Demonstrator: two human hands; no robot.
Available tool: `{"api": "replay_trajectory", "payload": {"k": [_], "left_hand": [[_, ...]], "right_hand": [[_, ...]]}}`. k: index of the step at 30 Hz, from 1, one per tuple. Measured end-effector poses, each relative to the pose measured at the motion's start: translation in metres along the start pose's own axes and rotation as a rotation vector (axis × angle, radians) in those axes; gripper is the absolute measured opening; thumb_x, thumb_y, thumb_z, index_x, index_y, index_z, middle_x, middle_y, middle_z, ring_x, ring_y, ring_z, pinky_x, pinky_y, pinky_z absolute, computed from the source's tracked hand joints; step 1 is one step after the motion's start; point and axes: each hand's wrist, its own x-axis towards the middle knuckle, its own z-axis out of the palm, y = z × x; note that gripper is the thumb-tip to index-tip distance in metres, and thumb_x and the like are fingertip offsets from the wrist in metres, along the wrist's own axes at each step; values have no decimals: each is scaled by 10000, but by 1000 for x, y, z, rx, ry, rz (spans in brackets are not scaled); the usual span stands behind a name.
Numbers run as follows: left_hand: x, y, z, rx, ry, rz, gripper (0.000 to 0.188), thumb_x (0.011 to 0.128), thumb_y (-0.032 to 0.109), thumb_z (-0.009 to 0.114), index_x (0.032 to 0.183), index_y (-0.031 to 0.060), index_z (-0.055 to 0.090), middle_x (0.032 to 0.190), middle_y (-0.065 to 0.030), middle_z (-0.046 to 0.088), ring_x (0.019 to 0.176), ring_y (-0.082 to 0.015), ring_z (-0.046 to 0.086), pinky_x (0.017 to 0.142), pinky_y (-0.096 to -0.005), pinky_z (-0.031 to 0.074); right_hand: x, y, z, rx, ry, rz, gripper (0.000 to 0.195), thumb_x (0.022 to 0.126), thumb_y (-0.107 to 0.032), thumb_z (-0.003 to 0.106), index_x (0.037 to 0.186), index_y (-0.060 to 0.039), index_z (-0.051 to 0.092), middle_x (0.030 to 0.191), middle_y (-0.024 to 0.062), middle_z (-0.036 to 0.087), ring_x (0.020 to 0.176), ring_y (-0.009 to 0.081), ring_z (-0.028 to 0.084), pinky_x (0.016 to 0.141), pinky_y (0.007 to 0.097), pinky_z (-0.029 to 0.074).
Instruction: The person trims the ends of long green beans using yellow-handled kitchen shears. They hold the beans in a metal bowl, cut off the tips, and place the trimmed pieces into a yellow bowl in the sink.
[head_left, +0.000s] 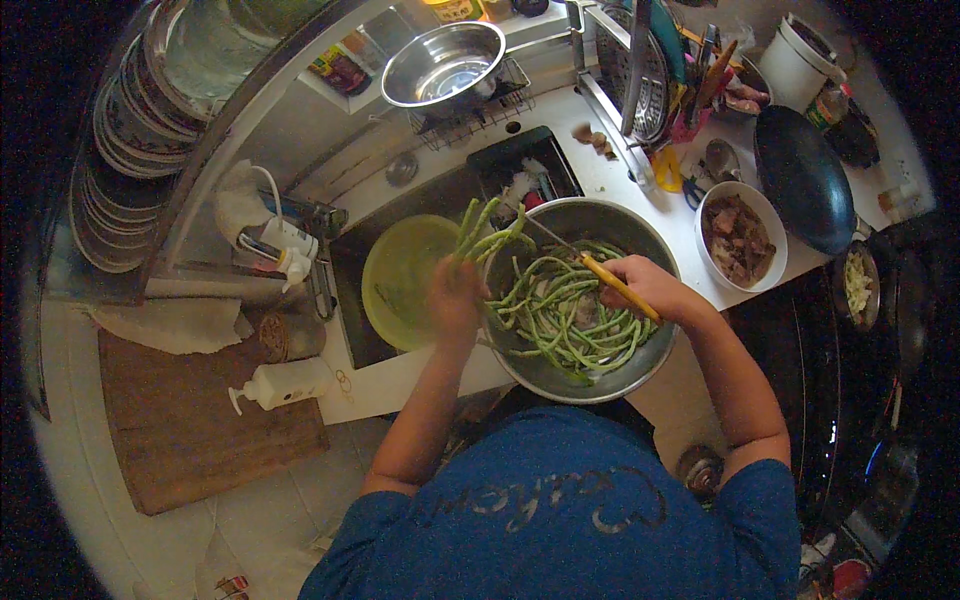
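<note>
My left hand (456, 300), blurred, grips a small bunch of green long beans (480, 236) over the left rim of a large steel bowl (637, 221). In my right hand (641, 283) is the yellow handle of a thin-bladed knife (615, 283). Its blade slants up and left above the bowl, close to the tips of the held beans. A tangle of long green beans (570, 322) lies in the bowl, which stands right in front of my body. Left of it, a yellow-green basin (397, 292) sits in the dark sink (349, 315), partly behind my left hand.
A white bowl of meat pieces (739, 236) and a black wok (802, 180) stand at right. A steel basin (446, 67) rests on a wire rack behind. At left, a pump bottle (289, 382) lies on a wooden board (210, 427). A faucet (262, 247) overhangs the sink's left side.
</note>
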Motion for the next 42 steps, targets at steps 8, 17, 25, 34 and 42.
{"api": "replay_trajectory", "payload": {"k": [8, 17, 25, 34, 42], "left_hand": [[2, -4, -1, -23, -13, 9, 303, 862, 298, 536, 985, 23, 503, 655, -21, 506, 564, -98, 498, 528, -242, 407], [47, -3, 13, -64, 11, -260, 216, 894, 244, 478, 903, 29, 465, 667, -37, 469, 558, -140, 457, 526, -289, 423], [76, -54, -30, -218, -124, -197, 238, 932, 225, 359, 842, 46, 487, 695, -45, 479, 642, -148, 468, 611, -274, 412], [71, -62, -51, -1213, 7, -449, 169, 932, 195, 351, 984, 89, 472, 761, -3, 465, 716, -99, 467, 642, -237, 423], [74, -76, -50, -721, 67, -279, 74, 889, 118, 434, 865, 64, 477, 651, -21, 438, 601, -152, 466, 569, -283, 428]], "right_hand": [[8, 8, 5, -76, 48, -54, 302, 652, -267, 646, 756, 8, 574, 657, 142, 580, 588, 215, 547, 569, 359, 423], [54, 24, 9, -77, 143, 153, 332, 703, -332, 617, 778, -9, 632, 583, 141, 555, 505, 218, 523, 525, 379, 426], [28, 20, 25, 454, 62, 120, 288, 745, -333, 549, 733, -53, 483, 524, 32, 427, 421, 139, 449, 388, 274, 361], [-32, 35, 75, 458, -31, 178, 251, 761, -272, 537, 838, -38, 487, 594, 4, 432, 459, 94, 451, 400, 235, 409], [-11, 37, 76, 418, -26, 44, 239, 769, -279, 527, 806, -48, 479, 602, -5, 431, 467, 94, 448, 404, 228, 403]]}}
